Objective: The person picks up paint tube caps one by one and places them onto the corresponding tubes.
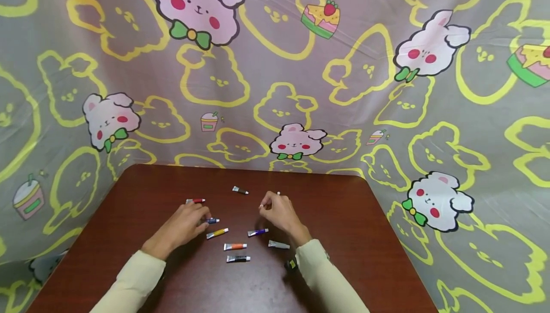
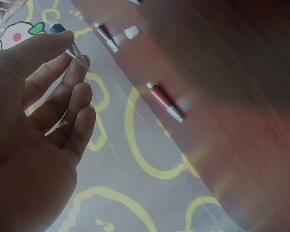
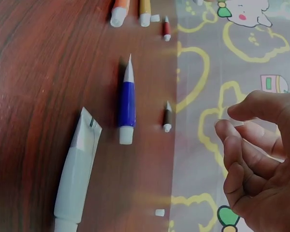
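My left hand (image 1: 185, 222) pinches a small blue paint tube (image 1: 212, 221) between thumb and fingers; its silver crimped end (image 2: 78, 59) shows in the left wrist view. A red paint tube (image 1: 196, 201) lies just beyond that hand, and a yellow paint tube (image 1: 217, 233) on its near side. My right hand (image 1: 280, 212) hovers over the right part of the tubes, thumb and index fingertips close together with a small gap in the right wrist view. A tiny white spot shows at its fingertips in the head view. Below it lies a violet-blue paint tube (image 1: 259, 232).
On the brown table (image 1: 343, 236) also lie a brown tube (image 1: 240, 190), an orange tube (image 1: 235, 246), a black tube (image 1: 238, 258) and a white tube (image 1: 279, 244). A loose white cap (image 3: 159, 212) sits near the far edge. Patterned fabric (image 1: 275, 69) hangs around the table.
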Tool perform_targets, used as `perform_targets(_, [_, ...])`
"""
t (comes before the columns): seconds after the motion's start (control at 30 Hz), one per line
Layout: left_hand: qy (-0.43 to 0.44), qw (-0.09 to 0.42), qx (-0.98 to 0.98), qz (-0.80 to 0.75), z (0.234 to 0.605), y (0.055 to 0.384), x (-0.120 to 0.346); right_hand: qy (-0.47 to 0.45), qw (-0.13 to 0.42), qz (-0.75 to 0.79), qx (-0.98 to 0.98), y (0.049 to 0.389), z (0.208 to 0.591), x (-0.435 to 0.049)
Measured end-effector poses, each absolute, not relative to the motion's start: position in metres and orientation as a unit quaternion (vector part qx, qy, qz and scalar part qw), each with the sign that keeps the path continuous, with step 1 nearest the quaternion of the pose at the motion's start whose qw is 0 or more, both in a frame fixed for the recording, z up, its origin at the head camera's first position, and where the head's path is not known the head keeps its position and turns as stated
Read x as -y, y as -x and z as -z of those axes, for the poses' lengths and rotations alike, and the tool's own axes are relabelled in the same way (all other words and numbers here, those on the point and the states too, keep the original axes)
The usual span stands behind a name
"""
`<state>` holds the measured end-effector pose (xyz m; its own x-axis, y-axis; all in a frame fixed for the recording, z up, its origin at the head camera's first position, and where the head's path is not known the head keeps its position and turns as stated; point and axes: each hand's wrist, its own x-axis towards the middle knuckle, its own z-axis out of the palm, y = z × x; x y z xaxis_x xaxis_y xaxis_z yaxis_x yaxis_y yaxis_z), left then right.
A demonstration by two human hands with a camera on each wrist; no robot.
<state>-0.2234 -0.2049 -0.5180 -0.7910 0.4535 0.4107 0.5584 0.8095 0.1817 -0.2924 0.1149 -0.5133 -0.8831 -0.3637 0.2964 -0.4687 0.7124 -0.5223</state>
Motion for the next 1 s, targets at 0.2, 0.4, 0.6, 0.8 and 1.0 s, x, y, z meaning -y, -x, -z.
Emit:
perform_targets(0.2, [0.269,0.167,0.938,0.141,0.511,0.223,0.196,-0.233,0.084,-0.315,0.916,0.282,0.508,-0.114])
perform_targets(0.4, [0.270,0.169,0.938,0.138,0.505,0.221,0.189,-0.242,0.082,-0.325,0.911,0.271,0.503,-0.110])
perform_targets(0.6, [0.280,0.175,0.932,0.148,0.496,0.219,0.180,-0.254,0.059,-0.331,0.907,0.263,0.503,-0.108])
perform_targets(0.8, [0.284,0.179,0.930,0.149,0.491,0.218,0.173,-0.263,0.055,-0.331,0.904,0.259,0.505,-0.106])
perform_targets(1.0, [0.307,0.203,0.918,0.150,0.491,0.217,0.169,-0.269,0.059,-0.328,0.904,0.255,0.504,-0.106])
